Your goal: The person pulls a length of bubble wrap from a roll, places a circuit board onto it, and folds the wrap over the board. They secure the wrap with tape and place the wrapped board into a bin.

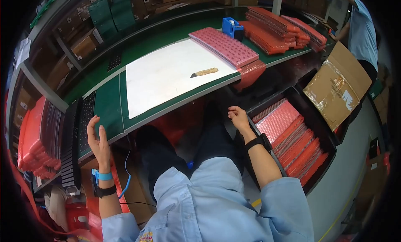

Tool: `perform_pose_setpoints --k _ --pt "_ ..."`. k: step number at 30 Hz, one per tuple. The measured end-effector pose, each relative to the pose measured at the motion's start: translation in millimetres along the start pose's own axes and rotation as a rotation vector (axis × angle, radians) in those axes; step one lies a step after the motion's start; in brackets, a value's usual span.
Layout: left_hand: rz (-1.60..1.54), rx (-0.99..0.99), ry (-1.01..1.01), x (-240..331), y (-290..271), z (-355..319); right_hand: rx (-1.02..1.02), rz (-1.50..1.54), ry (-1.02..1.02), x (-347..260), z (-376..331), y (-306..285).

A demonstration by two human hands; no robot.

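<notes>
My left hand [99, 141] is raised beside the near left edge of the green worktable [109, 101], fingers stretched and nothing in it. My right hand [239, 118] hovers by the left rim of a black crate [329, 162], its fingers loosely bent and apart, holding nothing. Flat packs in red bubble wrap [292, 147] stand in rows inside that crate. A white sheet [163, 75] covers the middle of the worktable. On it lies a short tool [204, 72] with a tan handle and a dark tip. Pink bubble wrap [225, 46] lies across the sheet's right end.
Behind the pink wrap stands a blue tape dispenser [232, 28], with stacked red-wrapped packs [271, 31] to its right. An opened cardboard box [338, 85] rests beyond the crate, near another person [362, 33]. More red packs [35, 137] are piled at far left. A blue cord [126, 179] hangs near my left wrist.
</notes>
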State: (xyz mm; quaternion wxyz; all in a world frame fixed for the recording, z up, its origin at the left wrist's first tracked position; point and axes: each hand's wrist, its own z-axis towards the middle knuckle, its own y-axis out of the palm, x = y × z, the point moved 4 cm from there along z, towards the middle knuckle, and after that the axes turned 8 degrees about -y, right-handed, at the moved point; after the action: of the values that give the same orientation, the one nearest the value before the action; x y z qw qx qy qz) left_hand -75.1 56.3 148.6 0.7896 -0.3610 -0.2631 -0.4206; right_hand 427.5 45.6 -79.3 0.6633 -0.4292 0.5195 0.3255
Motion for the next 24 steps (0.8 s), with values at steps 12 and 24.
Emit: perform_pose_setpoints --k 12,24 --pt "0.1 0.1 -0.005 14.7 -49.9 0.6 0.081 -0.567 -0.125 40.9 56.1 24.6" --pt "0.048 0.36 -0.247 -23.7 -189.0 -22.9 0.174 -1.244 -0.088 215.7 115.5 41.5"
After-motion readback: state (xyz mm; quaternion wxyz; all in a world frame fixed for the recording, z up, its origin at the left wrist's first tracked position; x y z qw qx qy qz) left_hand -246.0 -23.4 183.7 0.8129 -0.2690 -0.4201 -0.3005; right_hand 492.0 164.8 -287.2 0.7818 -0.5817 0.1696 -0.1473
